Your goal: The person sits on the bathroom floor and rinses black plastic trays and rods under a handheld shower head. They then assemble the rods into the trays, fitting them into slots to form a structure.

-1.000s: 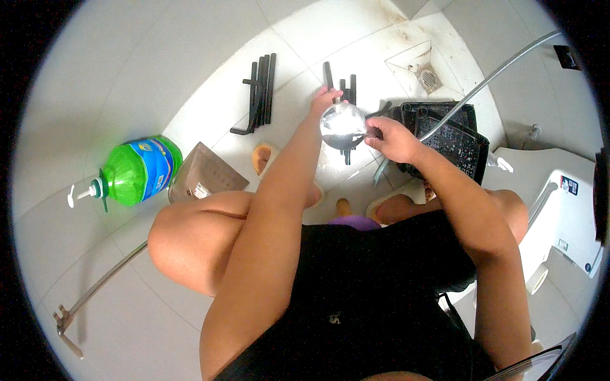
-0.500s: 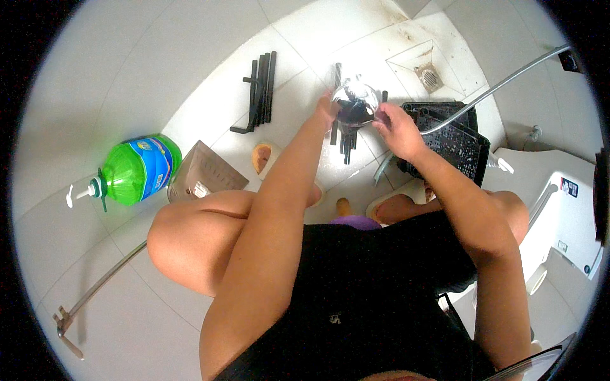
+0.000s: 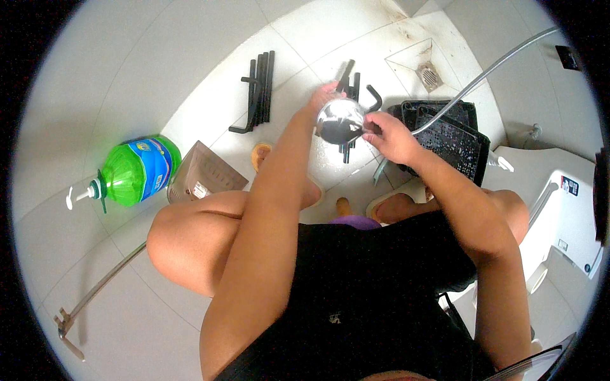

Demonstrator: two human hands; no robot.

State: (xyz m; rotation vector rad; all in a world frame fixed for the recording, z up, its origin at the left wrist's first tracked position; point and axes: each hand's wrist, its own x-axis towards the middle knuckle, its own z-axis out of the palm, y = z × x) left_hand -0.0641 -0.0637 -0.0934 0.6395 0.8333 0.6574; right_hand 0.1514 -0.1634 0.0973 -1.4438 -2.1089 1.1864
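My right hand point(image 3: 392, 136) is closed on a shiny round shower head point(image 3: 341, 114), with its silver hose point(image 3: 489, 77) running up to the far right. Just left of the shower head, my left hand point(image 3: 324, 96) grips a black tube point(image 3: 345, 73), which tilts up and to the right past its fingers. The shower head hides part of the left fingers. Beneath and beyond both hands lie more straight black tubes point(image 3: 357, 84) and a hooked black tube point(image 3: 373, 97) on the wet tiles.
Several black tubes point(image 3: 265, 89) lie in a row at the far left. Black perforated trays point(image 3: 452, 146) are stacked at right, near a floor drain point(image 3: 429, 77). A green liquid jug point(image 3: 136, 168) with a pump and a brown bin point(image 3: 204, 171) stand at left.
The shower head has moved slightly left and nearer, uncovering the hooked tube. My left hand has moved a little farther away, and the tube in it now tilts right.
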